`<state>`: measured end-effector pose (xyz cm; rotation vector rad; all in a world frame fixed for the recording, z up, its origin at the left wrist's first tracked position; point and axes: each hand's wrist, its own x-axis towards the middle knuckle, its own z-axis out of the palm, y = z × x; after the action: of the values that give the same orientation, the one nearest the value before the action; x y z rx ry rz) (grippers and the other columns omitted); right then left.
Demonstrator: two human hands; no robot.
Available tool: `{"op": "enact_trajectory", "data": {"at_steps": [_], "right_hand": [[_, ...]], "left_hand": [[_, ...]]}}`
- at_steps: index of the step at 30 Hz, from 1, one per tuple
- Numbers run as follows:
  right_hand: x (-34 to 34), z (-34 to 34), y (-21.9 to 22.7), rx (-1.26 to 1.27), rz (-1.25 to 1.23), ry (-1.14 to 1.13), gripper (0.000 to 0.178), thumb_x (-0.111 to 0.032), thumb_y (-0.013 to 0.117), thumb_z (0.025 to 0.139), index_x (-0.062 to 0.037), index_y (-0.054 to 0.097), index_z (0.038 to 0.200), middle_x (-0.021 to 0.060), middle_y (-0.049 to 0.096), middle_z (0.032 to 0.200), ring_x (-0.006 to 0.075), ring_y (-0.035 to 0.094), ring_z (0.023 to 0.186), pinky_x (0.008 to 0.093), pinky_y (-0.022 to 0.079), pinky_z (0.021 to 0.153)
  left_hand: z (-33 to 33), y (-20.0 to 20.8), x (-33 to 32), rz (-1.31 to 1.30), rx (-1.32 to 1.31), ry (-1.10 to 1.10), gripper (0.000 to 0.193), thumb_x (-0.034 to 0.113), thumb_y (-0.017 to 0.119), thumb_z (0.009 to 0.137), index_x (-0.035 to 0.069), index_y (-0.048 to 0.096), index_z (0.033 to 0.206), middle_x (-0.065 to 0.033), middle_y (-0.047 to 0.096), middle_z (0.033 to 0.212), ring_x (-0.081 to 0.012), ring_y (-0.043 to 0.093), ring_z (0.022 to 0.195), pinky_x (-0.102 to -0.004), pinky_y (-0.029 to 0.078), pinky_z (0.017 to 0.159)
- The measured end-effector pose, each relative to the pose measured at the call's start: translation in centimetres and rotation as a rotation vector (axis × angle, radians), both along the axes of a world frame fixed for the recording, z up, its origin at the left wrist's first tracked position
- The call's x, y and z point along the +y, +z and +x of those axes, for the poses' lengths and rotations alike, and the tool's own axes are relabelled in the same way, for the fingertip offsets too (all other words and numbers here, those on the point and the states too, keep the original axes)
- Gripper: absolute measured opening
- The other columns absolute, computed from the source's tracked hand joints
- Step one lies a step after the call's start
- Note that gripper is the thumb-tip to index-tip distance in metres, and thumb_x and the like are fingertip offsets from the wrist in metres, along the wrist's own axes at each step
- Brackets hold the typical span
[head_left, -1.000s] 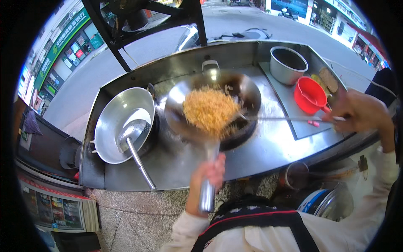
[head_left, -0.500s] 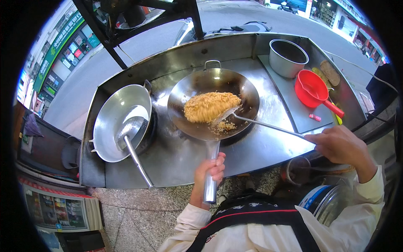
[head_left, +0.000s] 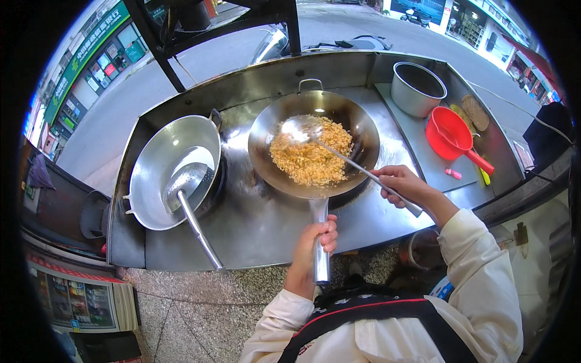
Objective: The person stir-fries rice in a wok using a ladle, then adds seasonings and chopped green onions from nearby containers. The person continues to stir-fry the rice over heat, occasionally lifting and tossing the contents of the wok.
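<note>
My left hand (head_left: pixel 316 242) is wrapped round the metal handle (head_left: pixel 318 210) of a wok (head_left: pixel 266 121), just below its bowl. Orange-yellow fried rice (head_left: pixel 315 163) lies spread across the wok's middle. In my right hand (head_left: pixel 407 186) is the shaft of a long-handled wok spatula (head_left: pixel 357 166), slanting down to the left into the wok. Its shiny, rounded metal head rests at the far left side of the rice, blurred at the edge. Both hands are closed.
Left of the wok, a large two-eared metal pan (head_left: pixel 145 175) holds a perforated skimmer (head_left: pixel 192 221). At right, a metal pot (head_left: pixel 417 97), a red dipper (head_left: pixel 449 134) and a small pink item (head_left: pixel 453 173) stand on a grey board. The steel counter (head_left: pixel 242 236) has a raised far rim.
The rice, heaped and blurred before, now lies spread out. My right hand has moved left and nearer the wok, carrying the spatula head to the far left. The wok sits slightly farther right in view.
</note>
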<state>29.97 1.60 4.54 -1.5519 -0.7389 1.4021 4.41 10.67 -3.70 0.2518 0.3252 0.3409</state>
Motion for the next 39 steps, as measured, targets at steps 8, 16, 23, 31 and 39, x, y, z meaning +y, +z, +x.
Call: {"op": "enact_trajectory", "data": {"at_steps": [8,16,23,31,39], "right_hand": [[-2.5,0.5,8.2,-0.529,-0.377,0.052,0.034,-0.019,0.051,0.091,-0.0058,0.053,0.122,0.002,0.053,0.062,0.0077,0.049,0.045,0.0218,0.039,0.037],[-3.0,-0.2,6.1,-0.372,-0.371,0.081,0.032,-0.016,0.048,0.092,-0.004,0.055,0.121,0.0029,0.055,0.062,0.0059,0.047,0.042,0.0215,0.037,0.035],[-1.2,2.2,5.7,-1.583,0.117,0.472,0.033,-0.002,0.05,0.087,-0.0096,0.057,0.119,0.0148,0.061,0.074,0.0262,0.058,0.06,0.036,0.045,0.053],[3.0,1.0,4.5,-2.113,0.061,0.493,0.055,0.001,0.055,0.084,-0.011,0.037,0.134,0.0148,0.054,0.078,0.0221,0.056,0.062,0.0318,0.042,0.048],[-7.9,-0.9,11.8,-1.327,0.015,0.424,0.038,-0.007,0.061,0.079,-0.0037,0.059,0.117,0.0171,0.062,0.078,0.0272,0.058,0.063,0.0364,0.044,0.06]], "left_hand": [[0.2,0.6,-0.2,-0.048,0.023,0.024,0.029,0.009,0.053,0.082,-0.004,0.044,0.105,-0.0015,0.045,0.069,-0.0068,0.043,0.052,-0.0217,0.038,0.045],[-0.4,1.4,0.1,-0.045,0.08,-0.005,0.028,0.008,0.054,0.081,-0.003,0.045,0.105,-0.0004,0.045,0.069,-0.0068,0.042,0.051,-0.0213,0.037,0.043],[-0.5,1.7,0.3,0.024,0.111,0.011,0.029,0.011,0.055,0.08,-0.003,0.045,0.103,-0.0003,0.044,0.069,-0.0058,0.042,0.051,-0.02,0.037,0.044],[-0.5,1.1,0.5,-0.102,0.045,0.008,0.026,0.005,0.052,0.081,-0.004,0.045,0.105,-0.0017,0.045,0.071,-0.0078,0.043,0.051,-0.0219,0.037,0.042],[-0.3,0.9,0.5,-0.138,0.041,0.014,0.024,0.002,0.05,0.082,-0.004,0.045,0.104,-0.0036,0.046,0.072,-0.0094,0.043,0.052,-0.0235,0.038,0.042]]}}
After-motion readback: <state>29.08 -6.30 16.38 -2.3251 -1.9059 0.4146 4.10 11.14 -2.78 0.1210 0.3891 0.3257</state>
